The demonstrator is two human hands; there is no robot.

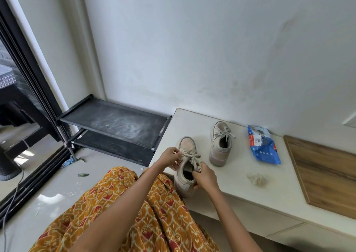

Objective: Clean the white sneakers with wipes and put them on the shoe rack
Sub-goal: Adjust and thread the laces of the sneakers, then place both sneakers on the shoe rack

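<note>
Head view: your left hand [170, 156] pinches the laces of the near sneaker [187, 167] at the bench's [269, 186] near-left edge; your right hand [205, 176] grips its heel collar. The far sneaker [220, 145] stands apart, further right. The wipes pack [263, 144] lies right of it, and a used wipe [257, 178] lies nearer. The rack [113, 120], left, holds no shoes. Judgement: wiping seems partly done; both placements remain.

Wooden board [327, 174] cut off right
</note>
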